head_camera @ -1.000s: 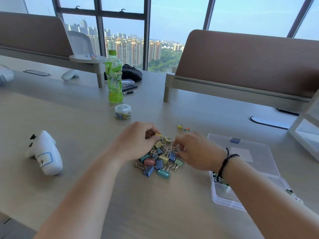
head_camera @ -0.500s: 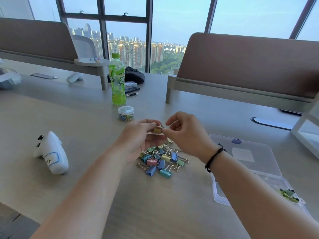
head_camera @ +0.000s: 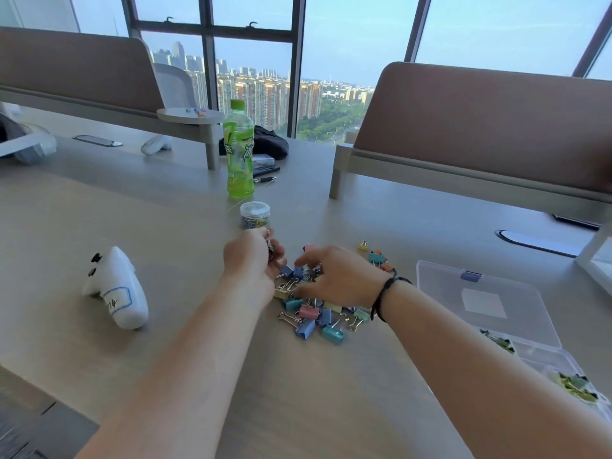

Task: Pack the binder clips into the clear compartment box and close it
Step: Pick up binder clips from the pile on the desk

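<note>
Fingers (head_camera: 270,241) of our left hand (head_camera: 251,260) pinch a small clip; our right hand (head_camera: 334,276) spreads over the binder clips (head_camera: 318,314) on the table (head_camera: 165,226), the box (head_camera: 490,303) open alongside.

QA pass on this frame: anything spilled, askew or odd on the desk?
Nothing damaged or spilled. Only oddity: a few stray clips lie apart from the main clip pile, beyond the right hand. The compartment box lies open, as expected.
</note>
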The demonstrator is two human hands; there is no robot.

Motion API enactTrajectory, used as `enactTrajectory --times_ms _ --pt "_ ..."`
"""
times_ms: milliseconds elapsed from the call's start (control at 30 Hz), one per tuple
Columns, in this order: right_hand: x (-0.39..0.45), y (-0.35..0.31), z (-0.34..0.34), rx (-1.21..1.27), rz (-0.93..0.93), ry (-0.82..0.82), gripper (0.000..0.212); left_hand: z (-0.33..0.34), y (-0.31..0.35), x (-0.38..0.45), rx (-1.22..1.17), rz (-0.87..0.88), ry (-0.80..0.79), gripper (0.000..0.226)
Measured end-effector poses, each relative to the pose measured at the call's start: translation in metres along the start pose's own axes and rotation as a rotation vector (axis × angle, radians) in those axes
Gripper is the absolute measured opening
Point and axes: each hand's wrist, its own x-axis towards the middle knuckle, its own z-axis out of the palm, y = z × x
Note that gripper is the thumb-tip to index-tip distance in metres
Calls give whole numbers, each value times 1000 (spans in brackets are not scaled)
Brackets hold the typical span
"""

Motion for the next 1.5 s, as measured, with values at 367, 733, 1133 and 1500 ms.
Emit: enactTrajectory --times_ms 367,733,1133,1500 --pt "4 -1 -9 -142 -44 -41 39 2 -4 6 99 -61 -57 29" --pt "-10 -11 -15 -223 -179 -77 39 0 -2 5 57 -38 -35 40" --pt "-2 -18 -9 -258 -187 -133 59 0 -2 5 74 -29 -46 41" --pt "-3 -12 -6 -190 -185 -68 35 1 -3 6 78 -35 -48 41"
